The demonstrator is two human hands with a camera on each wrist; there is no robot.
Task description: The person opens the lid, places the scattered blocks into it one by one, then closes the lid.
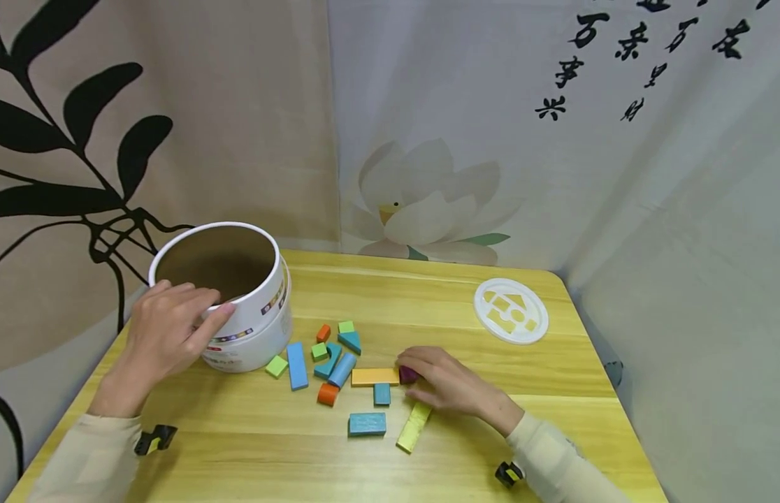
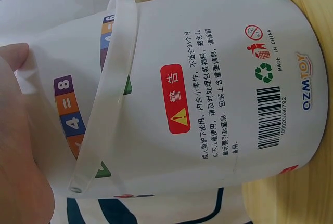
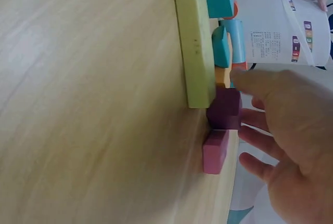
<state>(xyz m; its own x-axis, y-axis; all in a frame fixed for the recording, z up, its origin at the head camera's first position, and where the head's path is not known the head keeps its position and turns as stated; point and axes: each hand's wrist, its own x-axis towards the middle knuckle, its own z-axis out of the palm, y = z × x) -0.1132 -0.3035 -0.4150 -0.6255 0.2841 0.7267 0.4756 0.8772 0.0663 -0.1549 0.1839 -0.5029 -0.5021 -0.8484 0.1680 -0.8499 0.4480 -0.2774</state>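
Observation:
My left hand grips the near rim of a white bucket, which stands on the left of the table. In the left wrist view, part of that hand lies along the rim end of the bucket. My right hand hovers low over a purple block, its fingers spread and loosely bent. Its fingertips are at the block's top; whether they touch cannot be made out. Beside the purple block lie a pink block, a long yellow block and an orange block.
Several blocks lie between bucket and right hand, among them a blue plank, a blue cylinder, a red-orange piece and a teal block. A white lid with shaped cut-outs lies at the back right. Curtains hang behind the table.

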